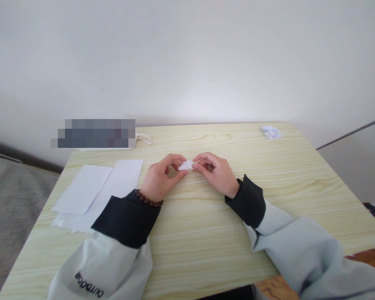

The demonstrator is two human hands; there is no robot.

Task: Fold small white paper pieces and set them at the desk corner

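Observation:
Between my two hands is a small folded piece of white paper [186,165], held just above the middle of the table. My left hand [162,177] pinches its left end between thumb and fingers. At the other end, the thumb and fingertips of my right hand [215,171] close on it. The fingertips cover both ends of the paper, so only its slanted middle part shows.
Several white paper sheets [81,189] lie overlapped at the left of the wooden table [200,241]. A blurred-out object [95,135] with a white loop sits at the back left. Crumpled or folded paper [271,132] lies at the back right. A white wall [187,62] borders the far edge.

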